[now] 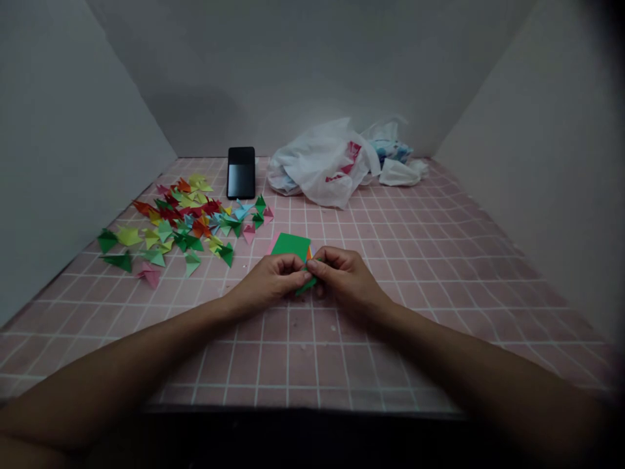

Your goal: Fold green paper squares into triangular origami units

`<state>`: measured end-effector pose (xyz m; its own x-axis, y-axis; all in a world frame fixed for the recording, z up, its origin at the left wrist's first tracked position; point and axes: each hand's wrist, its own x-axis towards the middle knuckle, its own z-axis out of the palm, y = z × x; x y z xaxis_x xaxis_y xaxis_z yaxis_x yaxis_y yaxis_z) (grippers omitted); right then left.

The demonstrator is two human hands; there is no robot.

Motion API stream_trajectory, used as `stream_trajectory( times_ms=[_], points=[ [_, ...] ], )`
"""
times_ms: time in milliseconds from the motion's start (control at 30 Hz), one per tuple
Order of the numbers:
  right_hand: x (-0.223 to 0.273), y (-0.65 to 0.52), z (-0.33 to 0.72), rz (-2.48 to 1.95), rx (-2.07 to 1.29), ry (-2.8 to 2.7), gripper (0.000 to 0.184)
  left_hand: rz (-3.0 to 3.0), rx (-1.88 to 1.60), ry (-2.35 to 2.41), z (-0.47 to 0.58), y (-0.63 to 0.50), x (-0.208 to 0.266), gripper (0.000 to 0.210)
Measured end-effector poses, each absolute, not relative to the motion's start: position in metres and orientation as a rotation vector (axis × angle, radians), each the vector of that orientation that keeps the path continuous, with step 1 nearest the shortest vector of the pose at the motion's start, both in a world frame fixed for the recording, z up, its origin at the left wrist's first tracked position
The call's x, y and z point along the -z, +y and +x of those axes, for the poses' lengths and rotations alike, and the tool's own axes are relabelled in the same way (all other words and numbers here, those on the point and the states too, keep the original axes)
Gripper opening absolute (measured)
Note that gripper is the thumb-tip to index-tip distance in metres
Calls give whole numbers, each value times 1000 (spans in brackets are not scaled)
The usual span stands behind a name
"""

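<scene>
Grey walls (312,71) enclosed three sides of our worktop (439,260), its pink covering printed with a white grid and rippled towards the right. Item, one small green paper piece (306,285): we had it between the fingertips of both hands, much of it hidden by them. Left hand (279,277): fingers curled, thumb pressed forward, pinching the piece. Right hand (342,275): thumb and forefinger drawn together, likewise pinching it. Both forearms slanted inward from the near corners, the hands nearly meeting. Item, flat paper sheets (293,244), green uppermost with pink and orange edges showing, just beyond our fingers. Item, many pointed folded paper shapes (188,241), red, yellow, green, blue and pink, loosely heaped on the left. Item, one black phone (241,174), glossy, rectangular. Item, one crumpled white plastic bag (317,163) with red marking, near the back wall.
</scene>
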<state>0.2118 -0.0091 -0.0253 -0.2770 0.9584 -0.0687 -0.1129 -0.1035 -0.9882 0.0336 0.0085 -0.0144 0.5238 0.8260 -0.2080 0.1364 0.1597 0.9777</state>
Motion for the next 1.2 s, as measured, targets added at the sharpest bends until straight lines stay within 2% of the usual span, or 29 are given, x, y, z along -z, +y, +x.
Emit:
stream_trajectory(
  times_ms=[167, 333, 467, 533, 800, 1200],
  points=[
    [23, -8, 214, -1071, -1457, -1282, 39, 1333, -579, 887, 31, 11, 11, 28],
    [18, 4, 221, -1058, -1347, -1091, 34, 1294, -596, 874, 29, 13, 11, 30],
    [19, 0, 217, -1051, -1559, -1202, 42, 1316, -624, 907, 30, 13, 14, 29],
    [21, -5, 213, -1059, -1580, -1268, 36, 1320, -621, 910, 31, 12, 15, 28],
    [24, -6, 213, -1064, -1377, -1266, 33, 1209, -504, 932, 36, 10, 10, 31],
    [24, -8, 212, -1098, -1202, -1342, 32, 1464, -606, 956, 32, 11, 9, 29]
  ],
)
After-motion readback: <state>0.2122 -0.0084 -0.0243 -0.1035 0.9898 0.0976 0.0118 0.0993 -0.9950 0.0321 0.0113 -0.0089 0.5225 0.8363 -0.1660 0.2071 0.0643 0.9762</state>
